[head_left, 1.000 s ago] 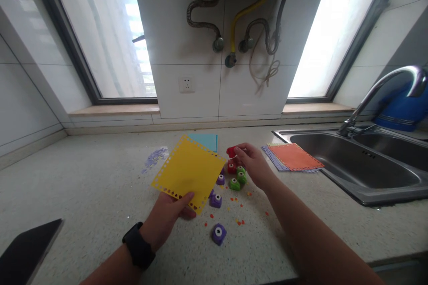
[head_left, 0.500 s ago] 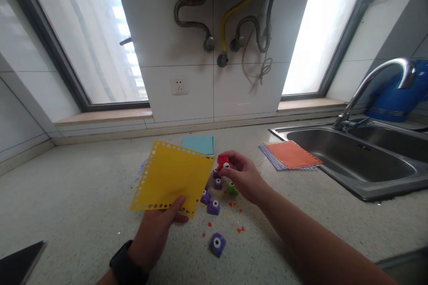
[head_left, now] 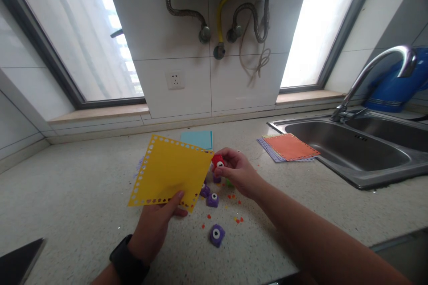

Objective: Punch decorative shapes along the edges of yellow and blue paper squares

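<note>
My left hand [head_left: 163, 216] grips a square sheet of yellow paper [head_left: 170, 171] at its lower edge, thumb on top. Small shaped holes run along the paper's left, top and bottom edges and the lower part of the right one. Between the thumb and fingers of my right hand [head_left: 239, 171] is a red craft punch [head_left: 218, 162], close to the paper's upper right corner; whether it touches the paper I cannot tell. Several purple craft punches [head_left: 212, 200] lie below, one apart [head_left: 217, 234] nearer me. A green punch [head_left: 229, 183] is mostly hidden behind my right hand.
Red and yellow paper cutouts [head_left: 239, 220] are scattered on the counter [head_left: 83, 187]. Light blue paper [head_left: 197, 139] lies behind the yellow sheet. A stack topped with orange punched paper [head_left: 290, 146] sits against the sink [head_left: 361, 182]. A dark flat object [head_left: 20, 256] is at the lower left.
My right hand has brought the red punch slightly left, closer to the yellow paper's corner. The whole view has shifted a little; my left hand keeps its hold on the paper.
</note>
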Demonstrator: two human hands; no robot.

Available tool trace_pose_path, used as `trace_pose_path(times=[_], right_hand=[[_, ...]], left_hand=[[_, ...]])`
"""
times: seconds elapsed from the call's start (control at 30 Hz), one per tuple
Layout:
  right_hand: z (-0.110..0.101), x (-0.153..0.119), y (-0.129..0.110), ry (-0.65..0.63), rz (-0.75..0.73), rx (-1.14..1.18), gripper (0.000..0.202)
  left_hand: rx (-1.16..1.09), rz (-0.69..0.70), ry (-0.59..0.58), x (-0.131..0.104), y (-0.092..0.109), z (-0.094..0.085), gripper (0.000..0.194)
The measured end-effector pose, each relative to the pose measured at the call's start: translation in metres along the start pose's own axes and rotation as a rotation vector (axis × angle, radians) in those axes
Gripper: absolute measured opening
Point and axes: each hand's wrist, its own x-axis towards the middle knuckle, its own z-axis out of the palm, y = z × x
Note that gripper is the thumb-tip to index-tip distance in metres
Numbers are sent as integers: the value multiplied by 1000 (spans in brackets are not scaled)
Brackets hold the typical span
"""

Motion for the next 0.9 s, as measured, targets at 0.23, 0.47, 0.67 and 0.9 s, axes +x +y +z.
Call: trace_pose_path(times=[0.23,0.47,0.67,0.9], right_hand=[[2,0,0,-23,10,1,32],[1,2,4,4,86,-99,26],[7,1,1,-7,159,-176,26],[16,-3,2,-115,247,-198,28]], left_hand=[[-49,-22,-43,0,2,-2,20],[107,-12,2,-3,10,-2,25],[122,-31,5,-6,23,2,19],[-41,-52,-28,-7,21,6,25]])
